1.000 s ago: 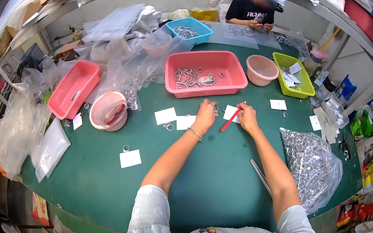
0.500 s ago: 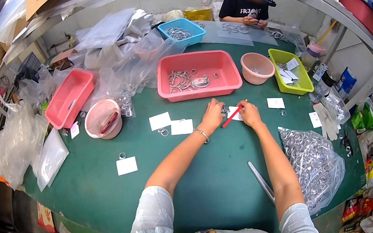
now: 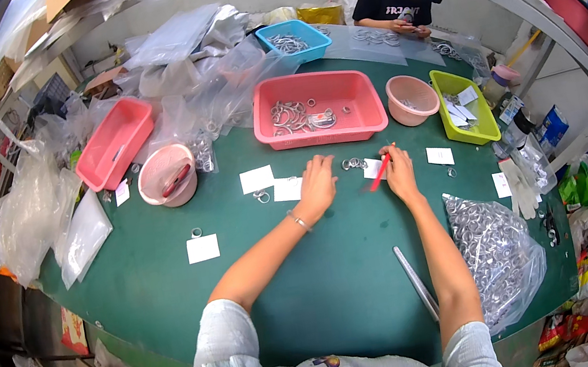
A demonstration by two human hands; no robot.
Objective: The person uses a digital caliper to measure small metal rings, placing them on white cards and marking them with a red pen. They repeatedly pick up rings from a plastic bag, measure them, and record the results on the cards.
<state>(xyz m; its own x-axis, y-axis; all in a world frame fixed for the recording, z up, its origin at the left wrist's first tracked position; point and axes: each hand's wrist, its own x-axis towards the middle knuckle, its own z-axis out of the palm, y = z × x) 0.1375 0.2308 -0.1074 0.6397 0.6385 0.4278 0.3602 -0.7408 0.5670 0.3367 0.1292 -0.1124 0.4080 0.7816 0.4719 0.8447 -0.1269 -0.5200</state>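
My right hand [image 3: 401, 171] is closed round a slim red pen [image 3: 379, 174], whose lower end looks blurred by motion. Beneath the pen lies a white card [image 3: 371, 168], with several silver rings [image 3: 352, 163] at its left edge. My left hand [image 3: 318, 186] reaches over the table with fingers stretched forward and nothing visible in it. It partly covers a second white card [image 3: 286, 189]. Left of that, another card [image 3: 257, 179] has a couple of rings [image 3: 262, 196] below it.
Beyond my hands stands a pink tray [image 3: 323, 133] with rings, beside a pink basket [image 3: 415, 116] and a green tray [image 3: 483, 135]. A bag of rings [image 3: 495, 259] and a tapered metal rod [image 3: 414, 280] lie near my right arm. A person [image 3: 397, 7] sits opposite.
My left hand has drawn back left, away from the rings, which now show on the table. My right hand still has the pen, now held more upright.
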